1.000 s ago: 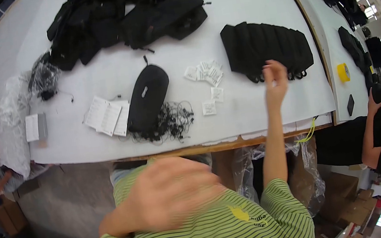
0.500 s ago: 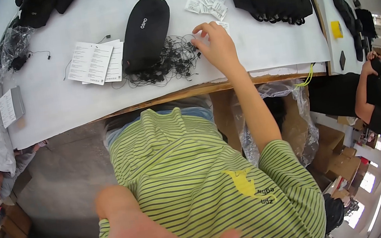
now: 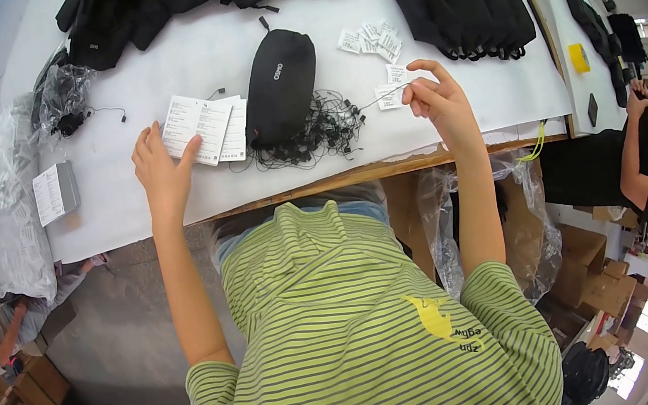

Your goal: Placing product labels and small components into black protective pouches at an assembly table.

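- Looking down in the head view, we take the black pouch as landmark: printed cards lie just left of it, a tangle of black cords at its lower right.
- Cards: light, fairly stiff, we judge; grasp by an edge. Cords: limp, prone to snagging; pinch near an end.
- Left hand, left of pouch: fingers spread, thumb over a card's lower edge; firm hold or not, we cannot tell.
- Right hand, right of pouch: raised, fingertips pinched together on a thin cord.
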A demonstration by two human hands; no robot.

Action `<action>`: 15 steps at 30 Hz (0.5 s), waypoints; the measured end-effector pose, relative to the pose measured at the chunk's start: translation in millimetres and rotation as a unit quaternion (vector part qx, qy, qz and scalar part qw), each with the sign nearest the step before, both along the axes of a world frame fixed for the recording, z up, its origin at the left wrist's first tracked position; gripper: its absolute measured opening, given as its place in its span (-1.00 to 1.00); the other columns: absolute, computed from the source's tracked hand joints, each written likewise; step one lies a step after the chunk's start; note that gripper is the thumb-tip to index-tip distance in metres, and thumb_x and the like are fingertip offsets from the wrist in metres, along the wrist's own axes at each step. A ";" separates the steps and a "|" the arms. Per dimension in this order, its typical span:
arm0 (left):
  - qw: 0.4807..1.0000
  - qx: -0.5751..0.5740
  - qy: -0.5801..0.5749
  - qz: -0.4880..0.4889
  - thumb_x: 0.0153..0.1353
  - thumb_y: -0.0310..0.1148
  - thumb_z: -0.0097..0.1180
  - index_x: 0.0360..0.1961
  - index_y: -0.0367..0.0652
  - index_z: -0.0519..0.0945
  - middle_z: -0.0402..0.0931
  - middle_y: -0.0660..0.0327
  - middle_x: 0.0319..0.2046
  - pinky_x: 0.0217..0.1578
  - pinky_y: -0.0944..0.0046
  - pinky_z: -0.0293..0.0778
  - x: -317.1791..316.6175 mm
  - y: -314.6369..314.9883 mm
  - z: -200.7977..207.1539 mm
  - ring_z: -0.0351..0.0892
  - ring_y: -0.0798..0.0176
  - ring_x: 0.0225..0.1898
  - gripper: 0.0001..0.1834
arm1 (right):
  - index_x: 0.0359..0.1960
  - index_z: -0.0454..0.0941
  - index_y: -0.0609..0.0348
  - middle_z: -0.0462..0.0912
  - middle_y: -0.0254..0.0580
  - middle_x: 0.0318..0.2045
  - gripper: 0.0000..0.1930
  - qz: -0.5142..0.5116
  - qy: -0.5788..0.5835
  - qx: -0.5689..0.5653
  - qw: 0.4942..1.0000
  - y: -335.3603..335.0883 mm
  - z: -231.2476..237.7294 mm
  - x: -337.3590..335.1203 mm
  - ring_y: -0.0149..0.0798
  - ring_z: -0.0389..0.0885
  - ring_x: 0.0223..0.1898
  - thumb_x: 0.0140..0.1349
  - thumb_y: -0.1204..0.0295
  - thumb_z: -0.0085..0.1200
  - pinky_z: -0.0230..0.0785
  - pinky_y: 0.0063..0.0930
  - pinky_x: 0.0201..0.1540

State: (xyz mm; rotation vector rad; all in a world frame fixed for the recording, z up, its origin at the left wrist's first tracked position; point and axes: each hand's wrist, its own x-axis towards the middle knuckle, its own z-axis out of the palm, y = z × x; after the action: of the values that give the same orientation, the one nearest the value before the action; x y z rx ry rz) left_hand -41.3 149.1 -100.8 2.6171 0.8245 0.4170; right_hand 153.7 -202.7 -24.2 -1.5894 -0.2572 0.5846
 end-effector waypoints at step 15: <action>0.992 -0.127 0.008 0.015 0.22 -0.43 0.06 -0.28 -0.22 0.34 0.46 0.06 -0.26 -0.20 0.18 0.34 16.9 -22.5 70.0 0.43 0.06 -0.22 -0.84 | -0.25 0.52 0.30 0.70 -0.05 -0.39 -0.81 -0.044 -0.190 0.030 0.980 11.1 57.3 3.9 -0.38 0.63 -0.42 0.32 0.39 0.03 0.28 -0.65 -0.42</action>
State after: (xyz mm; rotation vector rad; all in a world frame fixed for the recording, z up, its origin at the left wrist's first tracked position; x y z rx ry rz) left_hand -24.4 126.7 -30.8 2.3789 0.8631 0.2795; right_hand 157.6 -191.6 33.1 -1.6368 -0.4817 0.1979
